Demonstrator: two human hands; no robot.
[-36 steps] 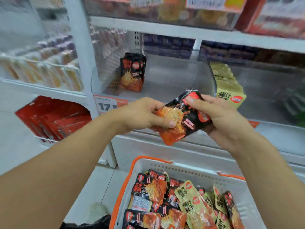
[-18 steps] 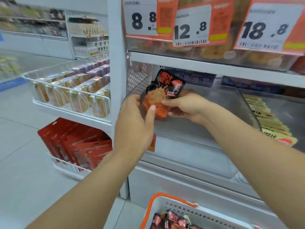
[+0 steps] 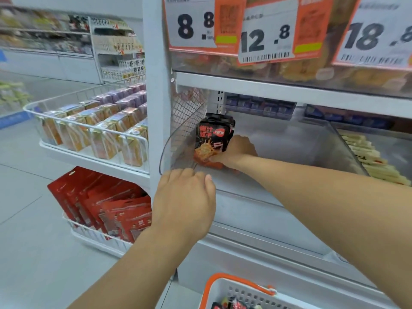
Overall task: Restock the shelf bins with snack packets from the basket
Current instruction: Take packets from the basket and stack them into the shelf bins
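Observation:
A black and orange snack packet [image 3: 213, 139] stands upright at the back left of the clear shelf bin [image 3: 278, 157], against other packets of the same kind. My right hand [image 3: 236, 151] reaches into the bin and grips the packet's lower right edge, thumb in front. My left hand [image 3: 185, 197] is at the bin's front left corner with its fingers loosely curled, holding nothing. At the bottom edge the white basket [image 3: 225, 286] with an orange handle shows a few more packets [image 3: 231, 305].
The neighbouring bin on the right holds yellow packets [image 3: 374, 161] behind a clear divider. Price tags [image 3: 267, 30] hang from the shelf above. Left of the white upright [image 3: 156, 97] are a wire tray of boxed snacks [image 3: 100, 128] and red pouches [image 3: 107, 206].
Both hands held the packet at the bin's mouth. My right hand has since pushed it to the back left, while my left hand let go and drew back to the front edge.

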